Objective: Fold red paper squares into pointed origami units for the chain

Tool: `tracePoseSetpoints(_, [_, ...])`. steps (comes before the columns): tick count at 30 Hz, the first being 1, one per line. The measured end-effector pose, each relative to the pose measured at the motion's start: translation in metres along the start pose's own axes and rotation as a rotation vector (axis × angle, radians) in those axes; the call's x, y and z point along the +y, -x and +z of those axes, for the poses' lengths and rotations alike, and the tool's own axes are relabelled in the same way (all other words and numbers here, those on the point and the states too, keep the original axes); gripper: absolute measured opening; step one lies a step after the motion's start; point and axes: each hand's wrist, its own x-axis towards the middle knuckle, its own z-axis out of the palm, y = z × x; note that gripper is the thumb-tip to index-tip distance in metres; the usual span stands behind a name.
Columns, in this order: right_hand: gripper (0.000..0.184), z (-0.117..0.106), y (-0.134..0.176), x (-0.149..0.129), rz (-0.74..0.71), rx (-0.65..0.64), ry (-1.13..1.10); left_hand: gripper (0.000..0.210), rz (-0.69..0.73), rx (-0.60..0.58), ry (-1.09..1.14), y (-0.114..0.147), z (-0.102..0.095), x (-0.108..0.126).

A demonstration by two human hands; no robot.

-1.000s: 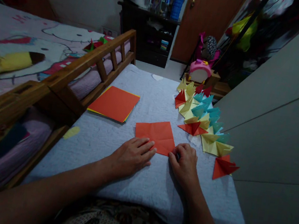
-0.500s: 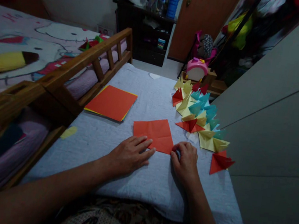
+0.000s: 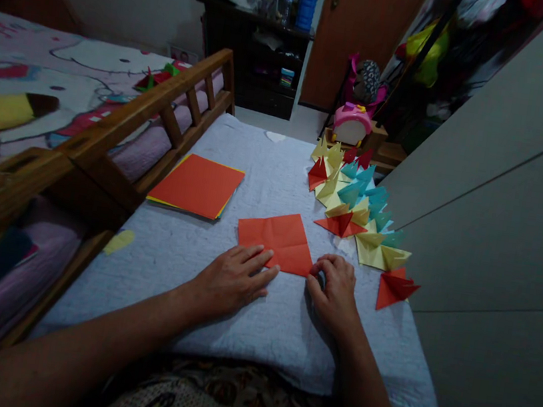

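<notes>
A creased orange sheet of paper [image 3: 279,237] lies unfolded on the pale bedding in front of me. My left hand [image 3: 235,275] rests flat with fingers spread, its fingertips on the sheet's near left edge. At the near right corner, my right hand [image 3: 333,289] pinches the paper between thumb and forefinger. Left of the sheet sits a stack of coloured paper [image 3: 197,185], orange on top with yellow showing beneath. Folded paper pieces [image 3: 369,247] in yellow, blue-green and red stand in a cluster to the right; a red folded piece [image 3: 397,290] is the nearest of them.
A wooden bed rail [image 3: 146,118] runs along the left, with a patterned mattress [image 3: 89,60] beyond it. A pale cabinet wall [image 3: 502,216] closes off the right side. At the far end are a dark shelf [image 3: 246,58], a wooden door [image 3: 347,46] and a pink toy [image 3: 352,124].
The whole view has shifted slightly, so everything appears a little further left. Both hands keep the same places on the orange paper.
</notes>
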Motion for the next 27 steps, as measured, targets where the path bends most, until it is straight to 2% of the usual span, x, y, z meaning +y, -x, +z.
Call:
tracePoseSetpoints(7, [0.007,0.006,0.0,-0.001,0.009,0.026,0.086,0.037,0.002,0.0,0.007,0.0,-0.002,0.0])
tracePoseSetpoints(12, [0.014,0.007,-0.002,0.004,-0.015,0.073,0.025,0.037,0.003,0.013,0.013,0.0,0.0,-0.001])
tracePoseSetpoints(15, [0.021,0.001,0.002,-0.004,-0.076,0.174,-0.032,0.037,0.006,0.021,0.015,-0.001,0.001,-0.001])
tracePoseSetpoints(17, [0.023,-0.001,0.008,-0.017,-0.177,0.259,-0.029,0.037,0.005,0.029,0.016,-0.001,0.001,0.0])
tracePoseSetpoints(19, [0.029,0.0,0.015,-0.032,-0.356,0.162,-0.045,0.038,0.007,0.039,0.013,0.0,0.002,0.0])
tracePoseSetpoints(21, [0.036,0.005,0.021,-0.042,-0.455,0.044,-0.044,0.036,0.006,0.047,0.01,0.0,0.004,0.0])
tracePoseSetpoints(27, [0.043,0.023,0.029,-0.044,-0.389,-0.034,0.077,0.037,0.014,0.033,0.014,0.001,0.006,-0.002])
